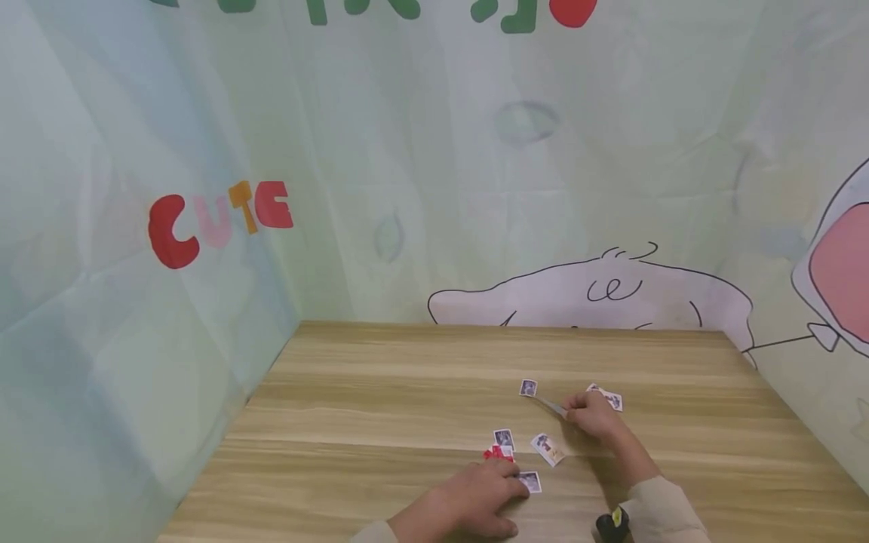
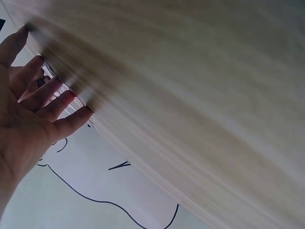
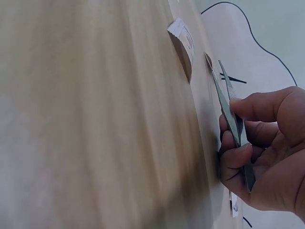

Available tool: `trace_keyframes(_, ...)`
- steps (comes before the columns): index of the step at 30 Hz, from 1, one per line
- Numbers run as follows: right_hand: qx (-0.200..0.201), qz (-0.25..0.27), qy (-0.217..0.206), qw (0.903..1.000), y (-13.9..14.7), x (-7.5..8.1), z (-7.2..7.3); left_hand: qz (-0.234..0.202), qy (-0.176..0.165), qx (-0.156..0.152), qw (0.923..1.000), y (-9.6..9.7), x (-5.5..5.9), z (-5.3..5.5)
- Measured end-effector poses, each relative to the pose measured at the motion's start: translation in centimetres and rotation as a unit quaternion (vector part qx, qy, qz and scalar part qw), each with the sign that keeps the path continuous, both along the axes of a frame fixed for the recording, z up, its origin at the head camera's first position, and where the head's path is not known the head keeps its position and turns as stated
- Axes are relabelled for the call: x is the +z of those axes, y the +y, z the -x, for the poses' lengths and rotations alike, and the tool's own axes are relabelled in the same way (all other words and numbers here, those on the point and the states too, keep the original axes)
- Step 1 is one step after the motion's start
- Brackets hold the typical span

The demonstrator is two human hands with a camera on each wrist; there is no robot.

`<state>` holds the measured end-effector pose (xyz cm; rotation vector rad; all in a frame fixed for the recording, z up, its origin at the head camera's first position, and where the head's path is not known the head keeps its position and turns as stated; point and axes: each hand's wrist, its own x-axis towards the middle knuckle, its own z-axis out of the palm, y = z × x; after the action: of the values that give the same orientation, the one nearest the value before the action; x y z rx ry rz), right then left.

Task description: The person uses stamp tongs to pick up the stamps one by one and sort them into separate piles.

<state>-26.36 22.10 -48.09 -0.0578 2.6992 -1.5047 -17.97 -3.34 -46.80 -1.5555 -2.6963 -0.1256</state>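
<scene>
Head view: right hand (image 1: 597, 418) pinches tweezers (image 1: 551, 407), tips at a small picture card (image 1: 528, 388); left hand (image 1: 478, 494) rests on the table (image 1: 339, 415), by a red piece (image 1: 498, 452). Left wrist: fingers (image 2: 74, 125) spread, fairly straight. Right wrist: tweezer prongs slightly apart, near a curled card (image 3: 186, 40).

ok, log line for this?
right hand: grips tweezers, pointed at stamp | left hand: at red piece | more stamps: on table

In the lower half of the frame: two hands (image 1: 475, 498) (image 1: 596, 416), one pair of tweezers (image 3: 228, 113), at least five small printed cards (image 1: 528, 388) (image 1: 504, 439) (image 1: 547, 449) (image 1: 532, 482) (image 1: 614, 401), overlaps hiding the exact number, one worktop (image 1: 366, 400).
</scene>
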Motion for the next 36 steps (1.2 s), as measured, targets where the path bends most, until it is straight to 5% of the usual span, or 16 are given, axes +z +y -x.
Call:
trace_keyframes(15,0.012,-0.019,0.024,0.9995,0.4,0.5,-1.1,-0.003,0.018,-0.013,0.9998,-0.3,-0.1,0.4)
trace_keyframes(36,-0.006,-0.085,0.051,0.9951,0.7,1.1,-0.7,0.004,0.000,-0.005,1.0000,0.0,0.1,0.2)
